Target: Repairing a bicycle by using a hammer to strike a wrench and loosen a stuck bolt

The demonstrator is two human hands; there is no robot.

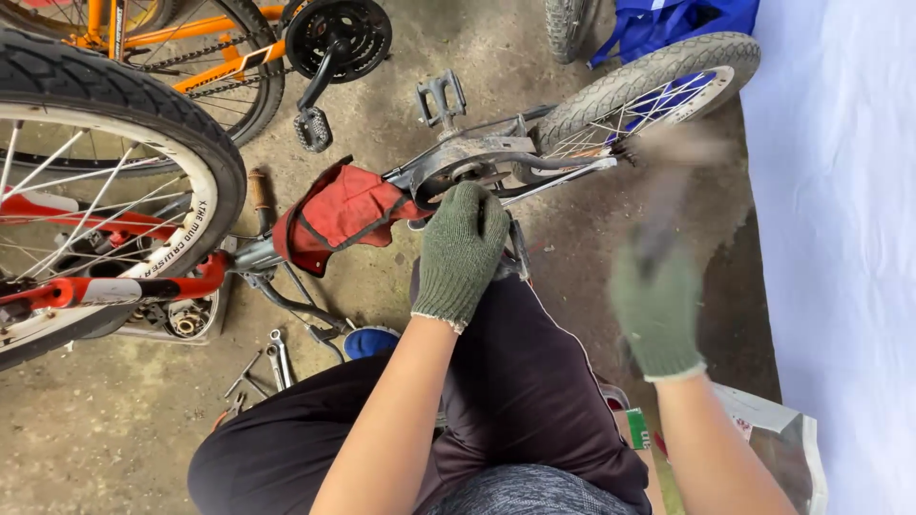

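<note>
1. The left hand (460, 250), in a green knit glove, rests on the crank area (458, 172) of a small bike (496, 157) lying on its side. Its fingers (472, 205) curl down over the chainguard ring, clenched on the metal there.
2. The right hand (658, 305), gloved the same, is raised to the right of the bike and blurred by motion. Its fingers are closed around the handle of a dark tool (668, 191), whose blurred head sits just beside the rear wheel (649, 91). What kind of tool it is cannot be told.
3. A pedal (441, 98) sticks up just above the crank, beyond the left fingers. A red cloth (339, 215) wraps the frame to the left of that hand, touching the crank housing.
4. The bike lies on a stained concrete floor (114, 420), close against the person's knees in dark trousers.
5. Wrenches (277, 358) lie on the floor near the left knee, beside a blue lid (370, 340).
6. A larger wheel with a white rim and red frame (105, 210) fills the left side; an orange bike (219, 48) with a black chainring stands behind it.
7. A white sheet (840, 238) covers the right side, with a blue bag (668, 24) at the top edge.
</note>
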